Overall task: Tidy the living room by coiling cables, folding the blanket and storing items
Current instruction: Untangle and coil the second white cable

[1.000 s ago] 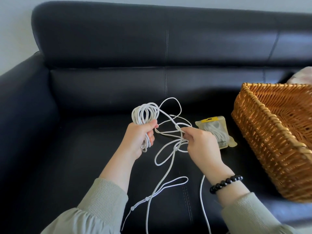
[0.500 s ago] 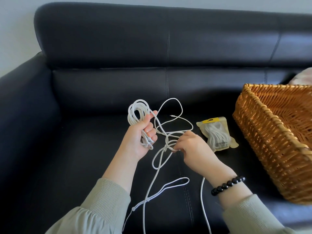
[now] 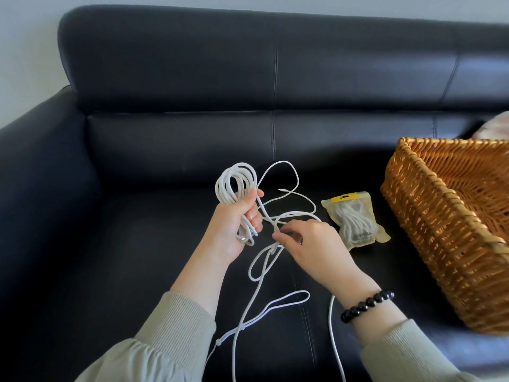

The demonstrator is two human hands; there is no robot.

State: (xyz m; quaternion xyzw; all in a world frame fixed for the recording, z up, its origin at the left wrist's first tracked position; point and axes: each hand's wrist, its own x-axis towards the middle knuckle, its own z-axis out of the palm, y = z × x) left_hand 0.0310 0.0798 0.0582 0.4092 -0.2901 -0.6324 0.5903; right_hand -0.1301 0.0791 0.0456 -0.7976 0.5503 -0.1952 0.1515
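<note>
Above the sofa, finished cable loops are gripped in the left hand while a tangled strand is pinched by the right hand, apparently for freeing.

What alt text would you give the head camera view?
The left hand grips a coiled white cable above a black sofa; the right hand pinches a loose strand. A bagged cable and wicker basket sit beside them.
</note>
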